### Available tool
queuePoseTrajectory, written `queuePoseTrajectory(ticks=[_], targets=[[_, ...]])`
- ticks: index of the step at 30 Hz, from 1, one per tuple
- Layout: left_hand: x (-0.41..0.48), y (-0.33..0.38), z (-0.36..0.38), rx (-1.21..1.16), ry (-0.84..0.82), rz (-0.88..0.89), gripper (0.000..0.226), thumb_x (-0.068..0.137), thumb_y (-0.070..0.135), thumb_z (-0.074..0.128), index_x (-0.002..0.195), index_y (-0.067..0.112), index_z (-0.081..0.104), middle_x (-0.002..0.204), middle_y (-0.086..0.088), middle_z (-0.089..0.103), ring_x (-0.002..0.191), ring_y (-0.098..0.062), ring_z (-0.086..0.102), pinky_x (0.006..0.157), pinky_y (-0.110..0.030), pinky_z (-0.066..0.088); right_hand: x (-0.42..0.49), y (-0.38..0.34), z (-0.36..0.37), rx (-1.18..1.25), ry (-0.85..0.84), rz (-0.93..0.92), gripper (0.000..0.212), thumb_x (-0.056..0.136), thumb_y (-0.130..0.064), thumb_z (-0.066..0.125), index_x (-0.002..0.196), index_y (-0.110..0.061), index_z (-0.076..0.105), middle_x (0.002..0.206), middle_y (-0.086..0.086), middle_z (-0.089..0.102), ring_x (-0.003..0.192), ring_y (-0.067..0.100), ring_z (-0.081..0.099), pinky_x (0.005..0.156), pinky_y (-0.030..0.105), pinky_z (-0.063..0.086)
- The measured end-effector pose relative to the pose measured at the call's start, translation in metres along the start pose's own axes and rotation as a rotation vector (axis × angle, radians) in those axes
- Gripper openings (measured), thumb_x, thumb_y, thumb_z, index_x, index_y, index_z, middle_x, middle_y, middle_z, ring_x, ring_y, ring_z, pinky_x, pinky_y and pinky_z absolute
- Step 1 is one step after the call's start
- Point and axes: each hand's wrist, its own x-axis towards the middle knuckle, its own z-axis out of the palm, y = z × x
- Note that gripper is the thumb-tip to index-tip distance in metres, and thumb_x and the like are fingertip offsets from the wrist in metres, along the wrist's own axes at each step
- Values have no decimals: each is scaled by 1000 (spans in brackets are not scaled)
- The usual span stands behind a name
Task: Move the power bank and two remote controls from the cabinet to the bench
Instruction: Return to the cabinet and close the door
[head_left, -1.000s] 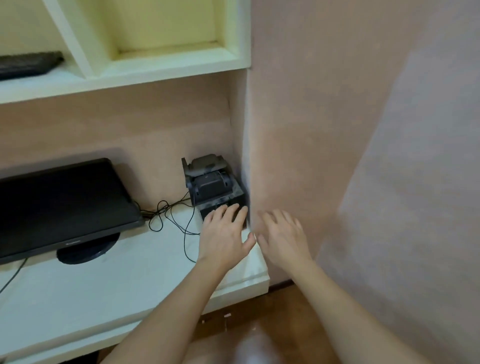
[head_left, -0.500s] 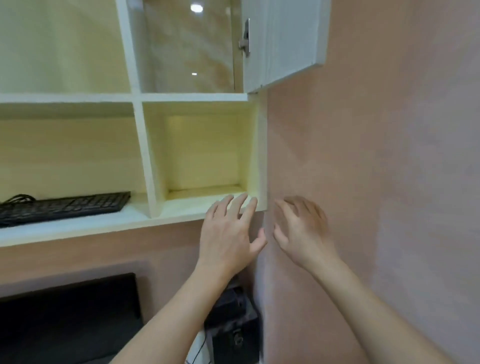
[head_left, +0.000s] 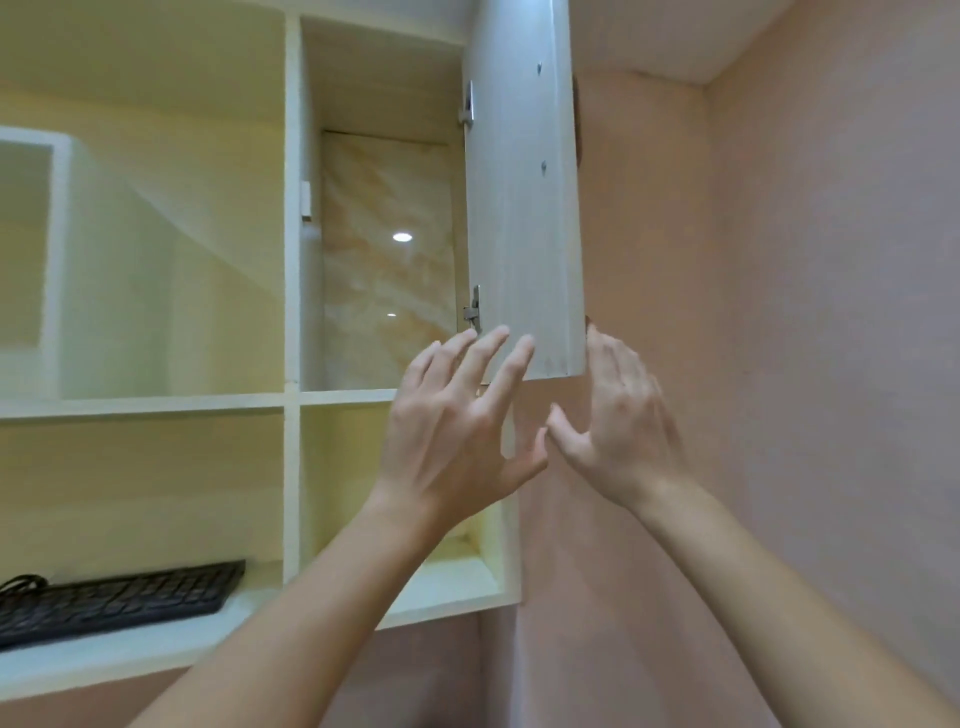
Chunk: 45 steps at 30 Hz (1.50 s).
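The white wall cabinet (head_left: 291, 218) fills the left and centre of the view. Its upper right compartment stands open, with the white door (head_left: 524, 208) swung out to the right on metal hinges. My left hand (head_left: 457, 431) is raised with fingers spread, its fingertips just below the door's lower edge. Beside it my right hand (head_left: 618, 431) is also spread, its fingertips at the door's lower right corner. Both hands hold nothing. No power bank or remote control shows in any compartment from this low angle.
A black keyboard (head_left: 114, 603) with a cable lies on the lower left shelf. A pink wall (head_left: 805, 364) runs along the right side. The cabinet's back panel in the open compartment is glossy and reflects a ceiling light.
The view swung upward from the desk with monitor and black device to the upper cabinet. Both hands rose from the desk edge to the bottom of the open door.
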Motion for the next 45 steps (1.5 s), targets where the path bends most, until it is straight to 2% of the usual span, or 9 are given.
queuePoseTrajectory(ticks=[4,10,17,21,25,28,33,38,45], targets=[[21,-8,-20,37,37,85,72,85,53,57,149,21,48,151,-10,51,138,-32,48,111,-51,40,8,-16,-3,45,-28,-135,83,78,-40,47,148,2,34,146,20,48,138,33,44,113,46,38],[31,-54,-37,146,-69,223,76,85,51,59,147,9,50,162,-9,37,152,-26,29,120,-49,31,19,-58,26,200,-129,-386,84,72,-26,63,148,-1,36,152,18,41,145,30,34,115,43,35],[23,-115,-40,401,-260,205,87,84,52,51,149,-4,40,162,-17,33,155,-26,20,125,-46,22,27,-92,71,340,-200,-432,96,77,-34,71,155,-9,22,166,2,16,141,18,39,103,8,23],[14,-140,-37,464,-256,237,87,88,54,48,153,-2,34,165,-16,27,155,-26,17,125,-46,20,32,-87,96,444,-249,-442,97,86,-50,65,157,-9,13,167,0,5,153,11,8,122,34,25],[8,-148,-27,469,-227,223,91,89,61,46,154,-1,33,164,-17,28,155,-27,17,125,-47,21,41,-78,115,497,-265,-339,75,98,-57,34,158,-21,8,167,-8,-3,152,5,-5,125,39,13],[4,-153,-20,451,-173,195,87,90,59,48,153,0,36,163,-16,31,155,-27,20,125,-46,22,47,-74,131,487,-242,-298,65,101,-53,22,158,-25,9,167,-10,-1,152,4,-6,125,41,12],[4,-157,-12,404,-114,180,76,93,51,48,151,3,42,161,-14,36,154,-26,23,125,-44,23,55,-74,149,451,-133,-259,58,104,-44,24,158,-28,10,167,-9,2,152,7,-4,125,39,12],[-1,-166,-2,398,-80,146,71,93,48,47,150,5,44,161,-12,37,154,-26,24,124,-45,25,61,-78,159,419,-124,-251,64,101,-53,28,158,-32,7,167,-9,2,152,8,-5,123,48,16],[-6,-175,15,386,-66,95,70,92,45,51,150,8,45,162,-11,35,154,-28,23,124,-47,24,70,-78,168,332,-95,-248,68,98,-62,30,157,-35,11,167,-6,7,153,12,2,123,46,18]])
